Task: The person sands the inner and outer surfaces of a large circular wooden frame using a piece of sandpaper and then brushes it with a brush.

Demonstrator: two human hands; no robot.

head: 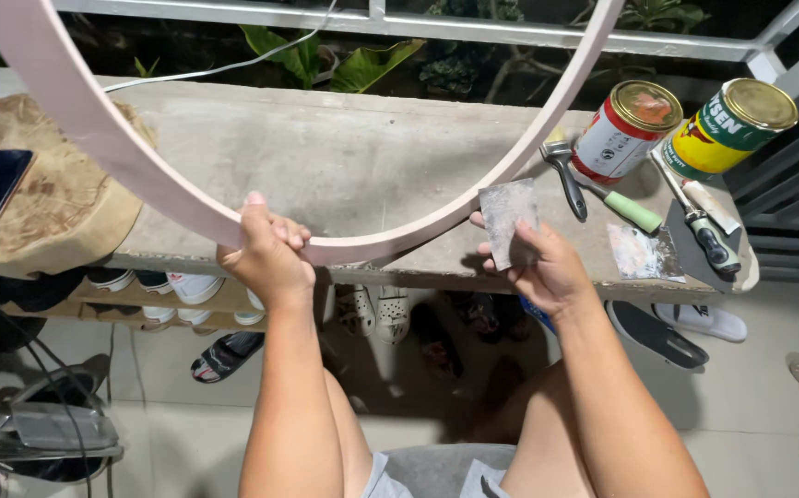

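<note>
Left hand (268, 258) is wrapped tight around the bottom of the big pale pink round wooden frame (104, 138), which rests on the grey concrete ledge (325, 157). Right hand (542, 267) pinches a grey sandpaper square (508, 217) just beside the frame's lower right edge. Two paint cans (625, 129) sit further right of the frame.

Bare forearms, no sleeves; grey shorts (436, 470) worn.

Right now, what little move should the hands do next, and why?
Probably bring the right hand with its grey sanding sheet onto the pink hoop. The sheet sits just beside the rim, and the left hand already grips the hoop against the concrete ledge.
</note>
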